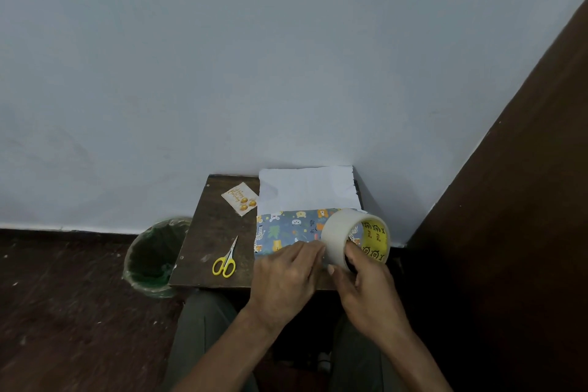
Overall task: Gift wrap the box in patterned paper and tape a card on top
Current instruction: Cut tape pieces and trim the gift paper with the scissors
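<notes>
Clear tape roll (353, 237) gripped by right hand (369, 289) over patterned paper (286, 229).

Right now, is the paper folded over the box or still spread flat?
Partly folded: the patterned flap covers the box, while the white underside lies spread behind it.

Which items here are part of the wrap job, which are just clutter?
In the job: tape roll, patterned paper, card, scissors, left hand, right hand.
Lying about: green-lined bin beside the table.
</notes>
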